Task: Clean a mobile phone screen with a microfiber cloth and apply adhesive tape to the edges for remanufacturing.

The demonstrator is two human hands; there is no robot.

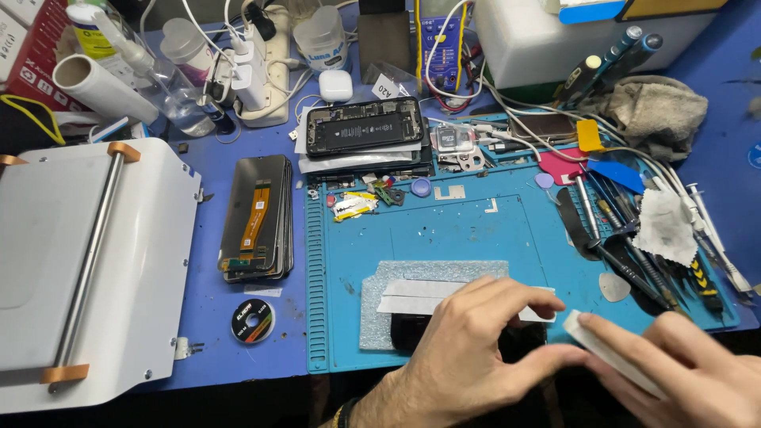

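Both hands work at the near edge of the blue silicone repair mat [444,230]. Left hand [468,349] rests on a dark phone [412,329] that lies on a grey foam pad [380,277] near the mat's front edge; fingers spread and lightly curled, pressing down on a white paper strip [416,297] across the phone, not closed around anything. Right hand [682,368], just right of the mat's front corner, pinches a white strip [606,349] between thumb and fingers; the strip runs at a slant, its upper end touching the left thumb tip. Whether this strip is loose or joined to the phone cannot be told; the hands hide the joint. Judgement: the handling goes best with the left hand holding the phone flat and steady on the pad while the right keeps the strip low and its pull even, to avoid tearing or creasing. Behind the mat's far edge lies an opened phone with battery exposed [365,127]; left of the mat, a stack of screens with orange flex cable [258,218]; at its right edge, screwdrivers and tweezers [626,238].
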